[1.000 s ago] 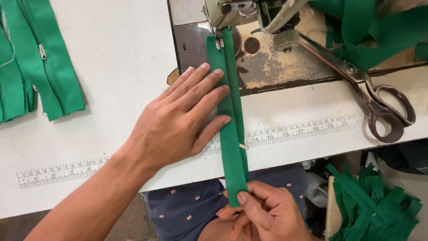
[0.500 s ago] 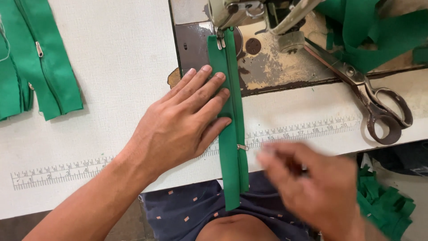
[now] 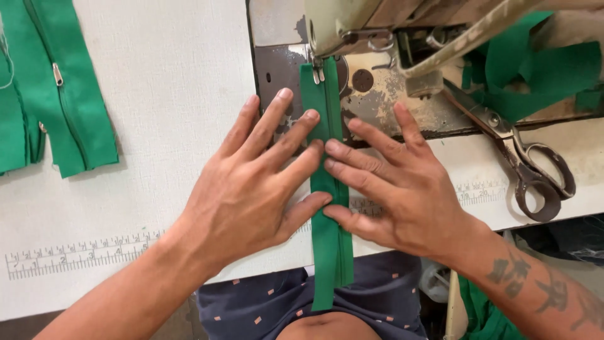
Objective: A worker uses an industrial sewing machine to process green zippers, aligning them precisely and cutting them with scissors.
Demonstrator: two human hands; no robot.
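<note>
A long green zipper strip point(image 3: 329, 245) runs from under the sewing machine's presser foot point(image 3: 318, 74) down over the table's front edge. My left hand point(image 3: 251, 189) lies flat on the table, fingers spread, fingertips pressing the strip's left side. My right hand point(image 3: 396, 189) lies flat on the other side, fingertips touching the strip's right edge. Both hands pin the strip to the table; neither one grasps it.
The sewing machine head point(image 3: 377, 25) stands at the top with a worn metal bed point(image 3: 377, 101). Large scissors point(image 3: 522, 157) lie at the right. Finished green zipper pieces point(image 3: 56, 94) lie at the far left. Green fabric point(image 3: 541, 69) is heaped at the top right. A ruler strip point(image 3: 75, 255) is printed on the white table.
My right hand let go of the strip's lower end, rose, and now lies flat against the strip's right side. My left hand stayed pressed on the left side.
</note>
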